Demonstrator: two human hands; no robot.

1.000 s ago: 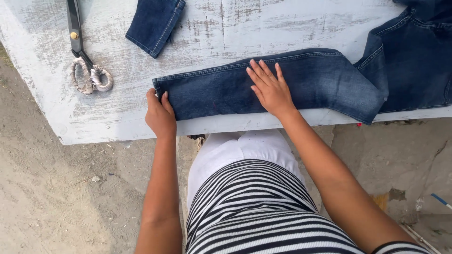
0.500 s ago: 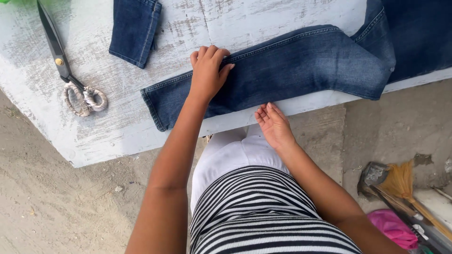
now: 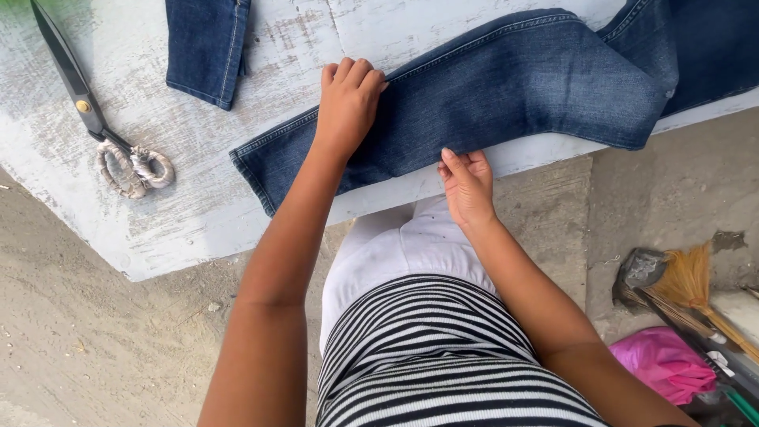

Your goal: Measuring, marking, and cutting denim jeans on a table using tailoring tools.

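Note:
A dark blue jeans leg (image 3: 506, 103) lies across a worn white table (image 3: 182, 213), its hem end pointing left. My left hand (image 3: 348, 103) rests on the far edge of the leg, fingers curled over the fabric. My right hand (image 3: 466, 186) is at the table's near edge, fingertips pinching the leg's lower edge. The rest of the jeans (image 3: 711, 47) bunches at the upper right.
A second piece of denim (image 3: 205, 47) lies at the top left. Large scissors (image 3: 95, 119) with wrapped handles rest on the table's left side. On the ground at the right are a broom (image 3: 688, 285) and a pink bag (image 3: 664, 364).
My left hand went from the hem end to the leg's far edge. My right hand left the top of the leg, dropped below the table edge, then rose to the fabric's near edge.

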